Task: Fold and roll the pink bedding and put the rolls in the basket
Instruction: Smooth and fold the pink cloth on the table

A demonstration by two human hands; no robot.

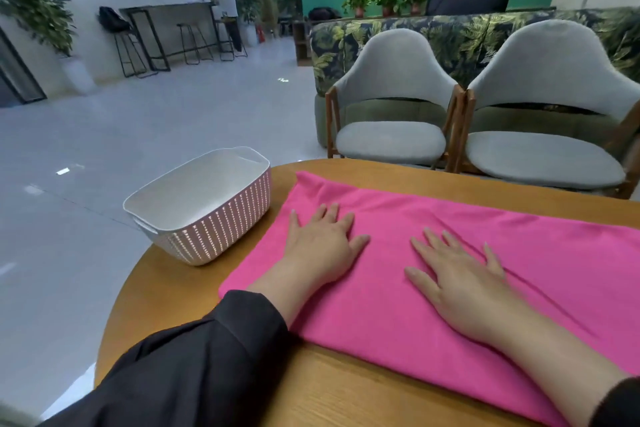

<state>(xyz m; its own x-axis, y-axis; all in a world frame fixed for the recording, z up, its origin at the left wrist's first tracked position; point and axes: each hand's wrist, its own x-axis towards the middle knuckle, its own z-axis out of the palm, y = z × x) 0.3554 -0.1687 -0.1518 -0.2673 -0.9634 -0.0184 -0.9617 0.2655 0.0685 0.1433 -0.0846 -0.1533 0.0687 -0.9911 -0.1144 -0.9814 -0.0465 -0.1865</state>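
With my left hand [320, 246] and right hand [460, 281] spread flat on the pink bedding [398, 305], I'd smooth creases first (basket [197, 208] at ten o'clock), then roll tightly.

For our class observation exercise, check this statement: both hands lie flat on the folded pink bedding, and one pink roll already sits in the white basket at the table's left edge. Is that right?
Not quite. The head view shows the white basket holding no roll. The rest stands: the left hand and right hand lie flat on the folded pink bedding, with the basket at the table's left edge.
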